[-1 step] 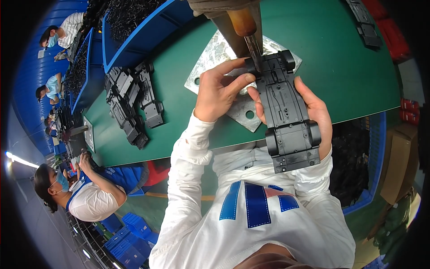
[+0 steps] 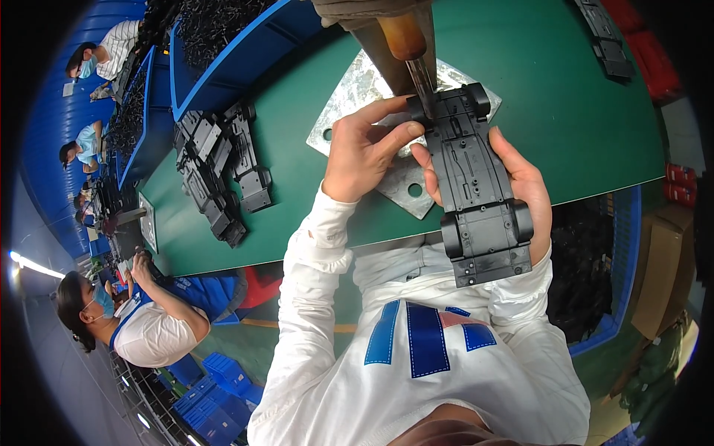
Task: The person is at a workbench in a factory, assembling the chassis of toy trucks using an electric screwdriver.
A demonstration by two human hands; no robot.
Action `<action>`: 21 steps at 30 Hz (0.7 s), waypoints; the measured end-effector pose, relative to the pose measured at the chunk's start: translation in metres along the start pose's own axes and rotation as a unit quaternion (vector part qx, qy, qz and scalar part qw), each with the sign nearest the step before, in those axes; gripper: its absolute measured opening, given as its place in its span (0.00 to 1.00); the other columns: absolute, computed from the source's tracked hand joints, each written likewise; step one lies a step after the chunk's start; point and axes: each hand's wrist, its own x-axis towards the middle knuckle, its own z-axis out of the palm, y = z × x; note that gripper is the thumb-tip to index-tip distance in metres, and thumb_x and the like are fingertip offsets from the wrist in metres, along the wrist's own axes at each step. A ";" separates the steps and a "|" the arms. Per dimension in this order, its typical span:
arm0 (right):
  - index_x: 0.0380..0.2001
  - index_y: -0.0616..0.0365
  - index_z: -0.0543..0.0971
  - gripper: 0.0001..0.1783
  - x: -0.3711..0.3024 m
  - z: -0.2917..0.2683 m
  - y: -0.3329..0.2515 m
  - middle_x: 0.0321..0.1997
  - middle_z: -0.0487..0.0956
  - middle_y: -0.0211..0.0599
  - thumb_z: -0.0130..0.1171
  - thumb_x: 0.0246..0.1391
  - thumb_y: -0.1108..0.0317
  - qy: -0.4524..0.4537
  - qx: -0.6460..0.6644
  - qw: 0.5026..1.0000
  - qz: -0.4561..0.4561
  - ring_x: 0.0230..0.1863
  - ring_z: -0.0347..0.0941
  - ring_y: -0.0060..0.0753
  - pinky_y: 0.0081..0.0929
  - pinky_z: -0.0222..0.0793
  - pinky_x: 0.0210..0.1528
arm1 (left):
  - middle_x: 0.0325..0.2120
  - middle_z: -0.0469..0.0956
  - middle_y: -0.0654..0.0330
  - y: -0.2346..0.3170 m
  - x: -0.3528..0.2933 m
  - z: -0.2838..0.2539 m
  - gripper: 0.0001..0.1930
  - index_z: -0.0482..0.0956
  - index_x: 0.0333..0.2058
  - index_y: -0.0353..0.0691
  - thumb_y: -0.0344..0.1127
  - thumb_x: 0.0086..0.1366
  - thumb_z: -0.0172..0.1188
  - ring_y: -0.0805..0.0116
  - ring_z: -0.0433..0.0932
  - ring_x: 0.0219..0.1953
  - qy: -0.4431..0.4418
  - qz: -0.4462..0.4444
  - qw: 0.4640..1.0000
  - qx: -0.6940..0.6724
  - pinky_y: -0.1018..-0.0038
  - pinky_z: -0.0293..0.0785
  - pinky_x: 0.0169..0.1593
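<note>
A black plastic toy car chassis (image 2: pixel 472 178) with wheels is held at a slant above the table's front edge. My right hand (image 2: pixel 528 182) grips it, thumb along the right side and fingertips showing at the left edge. At the far left corner, my left hand (image 2: pixel 364 152) pinches a black wheel (image 2: pixel 419 111) between thumb and forefinger. A metal shaft below an amber handle (image 2: pixel 402 36) comes down beside that wheel, its tip at the chassis; whether it touches cannot be made out. Under the chassis lies a shiny metal plate (image 2: pixel 346 85) with round holes.
More black chassis (image 2: pixel 212 167) lie on the green table (image 2: pixel 297 134) to the left; another (image 2: pixel 606 44) is at the far right. A blue bin (image 2: pixel 223 67) of small black parts stands far left. A blue crate (image 2: pixel 628 260) sits lower right. A co-worker (image 2: pixel 149 320) is at left.
</note>
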 end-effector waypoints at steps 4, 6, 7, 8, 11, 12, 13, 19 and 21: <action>0.68 0.73 0.61 0.34 0.000 -0.001 -0.001 0.68 0.66 0.68 0.37 0.75 0.52 -0.003 -0.016 1.000 0.000 0.69 0.65 0.59 0.52 0.73 0.63 | 0.25 0.81 0.61 0.004 0.000 0.002 0.21 0.78 0.51 0.23 0.33 0.65 0.69 0.82 0.72 0.25 0.022 -0.006 0.999 -0.027 0.81 0.69 0.27; 0.68 0.73 0.60 0.34 0.000 -0.001 0.000 0.67 0.66 0.67 0.37 0.75 0.52 -0.016 -0.001 1.000 0.005 0.69 0.65 0.59 0.52 0.73 0.63 | 0.25 0.81 0.61 0.004 0.000 0.001 0.21 0.78 0.51 0.23 0.33 0.65 0.69 0.82 0.73 0.25 0.023 -0.005 0.999 -0.031 0.81 0.70 0.27; 0.68 0.73 0.60 0.34 0.000 -0.001 0.000 0.67 0.66 0.67 0.37 0.75 0.52 -0.016 -0.001 1.000 0.005 0.69 0.65 0.59 0.52 0.73 0.63 | 0.24 0.83 0.59 0.003 0.000 -0.001 0.23 0.76 0.54 0.24 0.34 0.67 0.67 0.80 0.76 0.25 0.008 -0.006 1.000 -0.019 0.81 0.71 0.28; 0.68 0.73 0.60 0.34 0.000 -0.001 0.000 0.67 0.66 0.67 0.37 0.75 0.52 -0.008 -0.003 1.000 0.005 0.69 0.65 0.59 0.52 0.73 0.64 | 0.24 0.84 0.57 0.001 0.000 -0.001 0.24 0.73 0.58 0.25 0.35 0.70 0.64 0.77 0.80 0.24 -0.007 -0.006 1.000 -0.008 0.81 0.73 0.30; 0.68 0.73 0.60 0.34 0.000 0.001 0.001 0.67 0.66 0.68 0.38 0.75 0.52 0.000 -0.003 1.000 0.002 0.69 0.65 0.59 0.52 0.72 0.64 | 0.24 0.84 0.56 -0.001 0.001 -0.002 0.24 0.73 0.58 0.24 0.35 0.70 0.64 0.77 0.80 0.25 -0.006 0.006 1.000 0.001 0.81 0.73 0.30; 0.68 0.73 0.60 0.34 -0.001 0.002 0.001 0.68 0.65 0.68 0.38 0.75 0.52 0.000 -0.002 1.000 0.000 0.69 0.65 0.59 0.52 0.72 0.64 | 0.24 0.84 0.56 -0.001 0.000 -0.002 0.24 0.73 0.58 0.24 0.35 0.70 0.64 0.77 0.80 0.25 -0.006 0.006 1.000 0.001 0.81 0.73 0.30; 0.68 0.73 0.60 0.34 -0.001 0.002 0.001 0.68 0.65 0.68 0.38 0.75 0.52 0.000 -0.002 1.000 0.000 0.69 0.65 0.59 0.52 0.72 0.64 | 0.24 0.84 0.56 -0.001 0.000 -0.002 0.24 0.73 0.58 0.24 0.35 0.70 0.64 0.77 0.80 0.25 -0.007 0.003 1.000 0.001 0.81 0.73 0.30; 0.69 0.72 0.59 0.34 -0.001 -0.001 -0.001 0.69 0.64 0.69 0.37 0.75 0.51 0.002 0.012 1.000 0.010 0.68 0.66 0.59 0.52 0.71 0.65 | 0.24 0.84 0.57 -0.001 0.000 -0.002 0.23 0.73 0.58 0.25 0.35 0.70 0.64 0.77 0.80 0.25 -0.011 -0.002 1.000 -0.003 0.81 0.74 0.30; 0.69 0.72 0.58 0.35 0.000 -0.003 -0.002 0.69 0.63 0.70 0.37 0.75 0.51 -0.009 0.003 1.000 0.017 0.67 0.67 0.59 0.52 0.71 0.65 | 0.24 0.84 0.57 0.000 0.000 -0.001 0.23 0.73 0.58 0.25 0.35 0.70 0.64 0.77 0.80 0.25 -0.013 -0.004 1.000 -0.003 0.81 0.74 0.29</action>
